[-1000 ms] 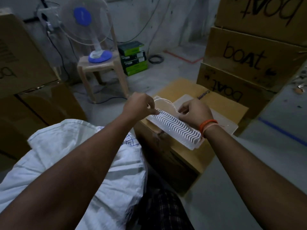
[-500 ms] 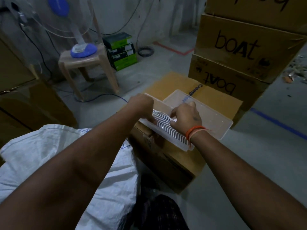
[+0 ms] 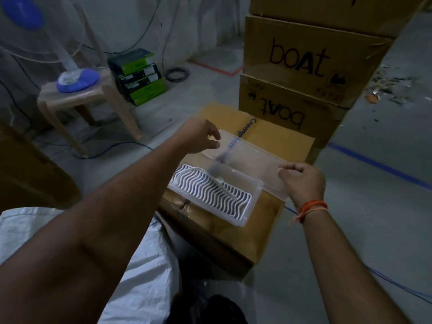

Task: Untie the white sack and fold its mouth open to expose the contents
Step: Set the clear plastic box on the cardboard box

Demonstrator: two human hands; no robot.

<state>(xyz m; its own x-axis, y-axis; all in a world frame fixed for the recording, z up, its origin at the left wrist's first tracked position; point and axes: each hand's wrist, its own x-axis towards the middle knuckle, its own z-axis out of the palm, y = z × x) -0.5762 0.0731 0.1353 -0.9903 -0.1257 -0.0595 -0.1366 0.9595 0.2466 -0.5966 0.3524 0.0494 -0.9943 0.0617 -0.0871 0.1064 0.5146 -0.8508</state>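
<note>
The white woven sack (image 3: 142, 274) lies at the lower left, partly under my left forearm; its mouth is not visible. Neither hand touches it. On a brown carton (image 3: 266, 213) in front of me sits a clear plastic tray with a white wavy insert (image 3: 210, 194). Just beyond the tray is a clear plastic lid (image 3: 247, 155). My left hand (image 3: 201, 136) pinches its far left corner. Fingers closed, my right hand (image 3: 302, 181) grips its right edge.
Stacked cartons marked "boat" (image 3: 304, 66) rise behind the brown carton. A plastic stool (image 3: 86, 101) carrying a fan base (image 3: 77, 79) stands at the left, with green boxes (image 3: 138, 76) beside it. Blue cable (image 3: 117, 148) crosses the floor. Debris (image 3: 388, 87) lies far right.
My hands have moved apart from the tray's wavy insert and now hold the clear lid by its ends, just beyond the tray. The view has shifted closer and lower.
</note>
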